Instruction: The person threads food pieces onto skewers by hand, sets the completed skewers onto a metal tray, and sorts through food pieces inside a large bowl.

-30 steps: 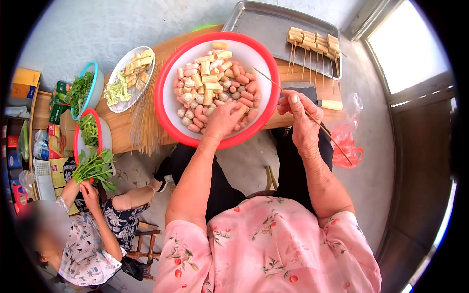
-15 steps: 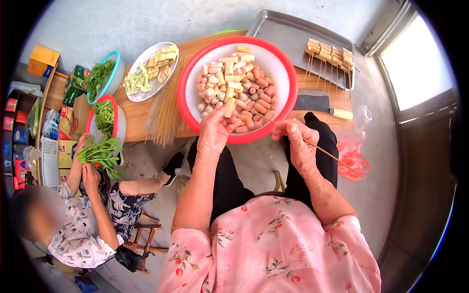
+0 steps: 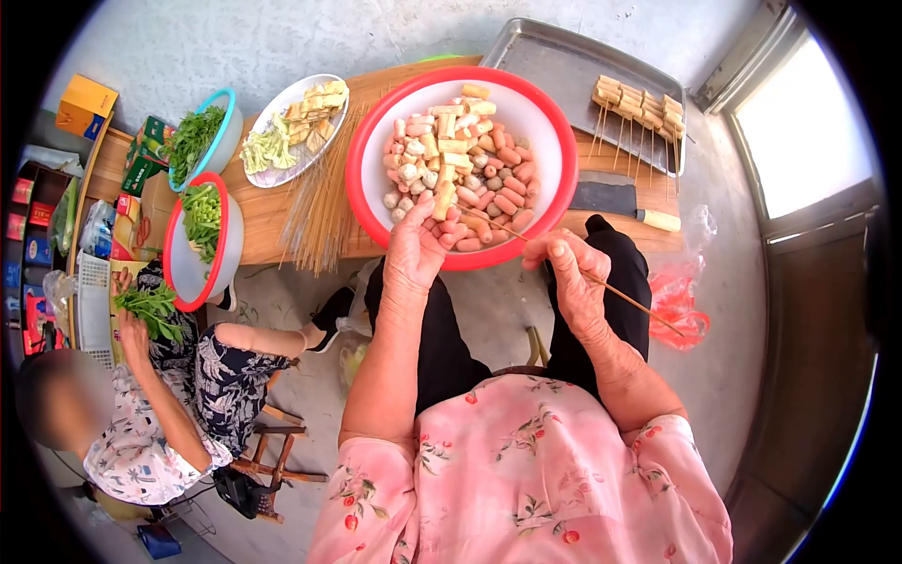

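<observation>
While left grip pinches yellow roll, over red-rimmed basin, right grip clamped on skewer

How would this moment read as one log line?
left hand: holds yellowish piece over red-rimmed basin | right hand: holds skewer | cleaver: on table | tray: holds skewered pieces

A food-preparation room: the desk bears a basin of sausages, a cleaver and metal tray; packaged goods far left.
</observation>
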A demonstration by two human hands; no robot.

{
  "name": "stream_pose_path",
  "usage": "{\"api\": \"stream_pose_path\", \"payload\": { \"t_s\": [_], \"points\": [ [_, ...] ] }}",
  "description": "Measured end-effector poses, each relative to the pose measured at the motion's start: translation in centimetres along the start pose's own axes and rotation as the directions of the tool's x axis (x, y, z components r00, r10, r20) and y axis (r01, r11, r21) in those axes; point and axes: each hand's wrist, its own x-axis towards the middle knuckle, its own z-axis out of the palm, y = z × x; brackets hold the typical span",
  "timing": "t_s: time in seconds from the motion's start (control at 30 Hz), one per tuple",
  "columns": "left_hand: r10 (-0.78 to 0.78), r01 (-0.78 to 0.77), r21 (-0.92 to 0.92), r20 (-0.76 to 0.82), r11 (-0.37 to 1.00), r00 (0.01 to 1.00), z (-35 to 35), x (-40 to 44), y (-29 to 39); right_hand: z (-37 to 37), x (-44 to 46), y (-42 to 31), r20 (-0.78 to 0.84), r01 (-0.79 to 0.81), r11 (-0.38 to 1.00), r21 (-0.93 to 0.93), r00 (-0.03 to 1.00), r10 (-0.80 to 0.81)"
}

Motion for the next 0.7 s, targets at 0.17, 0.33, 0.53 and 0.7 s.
{"api": "stream_pose_path", "payload": {
  "t_s": [0.17,0.33,0.53,0.7],
  "points": [
    [0.002,-0.002,-0.017,-0.015,1.0,1.0,-0.3,0.6,-0.4,-0.2,0.0,0.4,-0.013,0.02,1.0,-0.007,1.0,-0.02],
    [-0.011,0.011,0.012,-0.021,1.0,1.0,0.3,0.2,-0.3,-0.6,-0.2,0.6,0.019,-0.04,0.999,-0.02,0.999,0.04],
    [-0.045,0.045,0.076,-0.002,0.996,0.999,0.2,0.2,-0.1,-0.1,-0.3,1.0,0.008,-0.03,0.998,-0.061,0.999,0.031],
    [-0.131,0.128,0.033,0.133,0.991,0.982,-0.1,0.2,0.4,0.1,-0.4,1.4,-0.013,0.016,0.992,-0.129,1.0,-0.018]
  ]
}}
